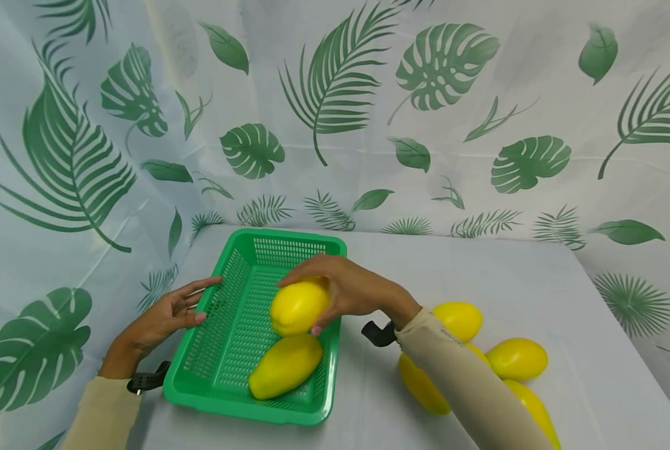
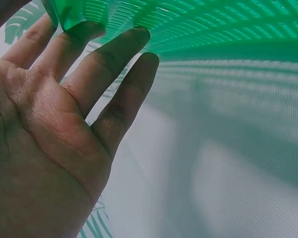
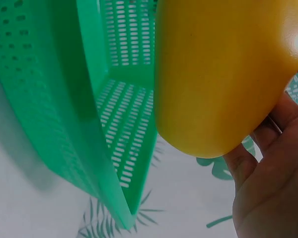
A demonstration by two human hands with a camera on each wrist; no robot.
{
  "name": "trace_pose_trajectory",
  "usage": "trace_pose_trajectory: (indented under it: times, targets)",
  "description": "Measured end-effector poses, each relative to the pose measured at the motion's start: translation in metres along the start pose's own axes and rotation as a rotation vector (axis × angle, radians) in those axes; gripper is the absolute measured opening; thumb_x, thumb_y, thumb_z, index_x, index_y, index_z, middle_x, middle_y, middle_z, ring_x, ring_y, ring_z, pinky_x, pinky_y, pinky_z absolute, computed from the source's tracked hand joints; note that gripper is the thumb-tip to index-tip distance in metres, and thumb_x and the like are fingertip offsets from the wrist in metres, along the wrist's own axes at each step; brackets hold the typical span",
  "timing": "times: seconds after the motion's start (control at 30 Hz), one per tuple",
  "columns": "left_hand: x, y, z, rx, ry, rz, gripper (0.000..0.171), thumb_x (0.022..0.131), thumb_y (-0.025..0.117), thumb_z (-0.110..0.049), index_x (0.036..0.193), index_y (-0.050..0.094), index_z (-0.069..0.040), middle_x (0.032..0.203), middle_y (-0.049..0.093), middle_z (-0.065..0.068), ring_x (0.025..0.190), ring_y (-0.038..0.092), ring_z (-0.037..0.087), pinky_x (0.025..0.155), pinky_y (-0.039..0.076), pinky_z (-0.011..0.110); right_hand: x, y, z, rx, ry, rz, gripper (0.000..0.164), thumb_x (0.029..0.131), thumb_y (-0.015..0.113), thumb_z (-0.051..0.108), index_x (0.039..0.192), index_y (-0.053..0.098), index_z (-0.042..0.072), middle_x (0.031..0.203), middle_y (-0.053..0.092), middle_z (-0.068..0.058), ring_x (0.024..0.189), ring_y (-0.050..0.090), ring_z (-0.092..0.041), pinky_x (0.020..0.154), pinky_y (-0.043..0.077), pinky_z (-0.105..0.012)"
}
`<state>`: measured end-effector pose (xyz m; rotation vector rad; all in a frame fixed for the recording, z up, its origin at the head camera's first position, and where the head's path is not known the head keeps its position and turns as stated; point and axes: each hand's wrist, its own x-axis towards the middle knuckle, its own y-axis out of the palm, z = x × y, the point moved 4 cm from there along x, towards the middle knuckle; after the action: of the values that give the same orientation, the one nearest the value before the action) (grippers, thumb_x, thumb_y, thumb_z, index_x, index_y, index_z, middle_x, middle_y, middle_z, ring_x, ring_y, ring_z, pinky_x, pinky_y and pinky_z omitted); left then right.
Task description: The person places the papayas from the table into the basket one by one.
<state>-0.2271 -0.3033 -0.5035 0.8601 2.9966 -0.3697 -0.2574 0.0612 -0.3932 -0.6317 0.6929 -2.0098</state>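
Observation:
My right hand [image 1: 353, 289] grips a yellow papaya [image 1: 298, 307] over the inside of the green plastic basket [image 1: 191, 400], thumb on one side and fingers on the other. In the right wrist view, the held papaya [image 3: 223, 74] appears large beside the basket wall [image 3: 64, 99]. A second papaya [image 1: 287, 367] lies in the basket at the near end. My left hand [image 1: 169, 312] is at the basket's left side with fingers extended. In the left wrist view, the fingers of this hand [image 2: 54, 114] rest against the outer slotted wall [image 2: 213, 29].
Several more yellow papayas, including one at the right [image 1: 517, 359] and one farther back [image 1: 459, 320], lie on the white-covered table [image 1: 481, 269]. My right forearm passes over some of them. A leaf-patterned curtain [image 1: 363, 175] stands behind and to the sides.

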Motion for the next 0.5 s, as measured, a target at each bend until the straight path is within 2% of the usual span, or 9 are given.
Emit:
trace_pose_trajectory:
  times: [0.1, 0.2, 0.3, 0.5]
  targets:
    - [0.000, 0.000, 0.000, 0.015, -0.009, -0.009, 0.069, 0.108, 0.055, -0.003, 0.169, 0.030, -0.020, 0.177, 0.024, 0.015, 0.158, 0.033, 0.029, 0.105, 0.052, 0.029, 0.004, 0.005, 0.000, 0.008, -0.005, 0.003, 0.082, 0.068, 0.103, 0.026, 0.143, 0.069, 0.023, 0.143, 0.067, 0.010, 0.135, 0.056, -0.011, 0.113, 0.043, -0.040]
    - [0.000, 0.000, 0.000, 0.030, -0.015, -0.017, 0.068, 0.108, 0.056, -0.004, 0.169, 0.031, -0.020, 0.177, 0.023, 0.013, 0.159, 0.018, 0.049, 0.106, 0.050, 0.030, 0.008, 0.011, -0.001, 0.006, -0.016, 0.005, 0.082, 0.069, 0.103, 0.027, 0.144, 0.068, 0.024, 0.143, 0.067, 0.010, 0.134, 0.055, -0.011, 0.113, 0.043, -0.038]
    - [0.000, 0.000, -0.001, 0.033, -0.015, -0.017, 0.068, 0.108, 0.056, -0.004, 0.169, 0.031, -0.019, 0.177, 0.023, 0.013, 0.159, 0.011, 0.057, 0.108, 0.049, 0.038, 0.012, 0.017, -0.001, 0.003, -0.024, 0.006, 0.082, 0.070, 0.102, 0.028, 0.144, 0.068, 0.024, 0.143, 0.068, 0.009, 0.133, 0.056, -0.011, 0.113, 0.043, -0.037]
    - [0.000, 0.001, -0.002, 0.055, -0.002, -0.018, 0.067, 0.108, 0.056, -0.005, 0.169, 0.031, -0.018, 0.177, 0.024, 0.014, 0.158, 0.009, 0.061, 0.111, 0.043, 0.063, 0.020, 0.030, -0.001, 0.028, -0.021, 0.021, 0.082, 0.072, 0.102, 0.027, 0.146, 0.066, 0.024, 0.144, 0.067, 0.010, 0.131, 0.056, -0.010, 0.113, 0.044, -0.036]
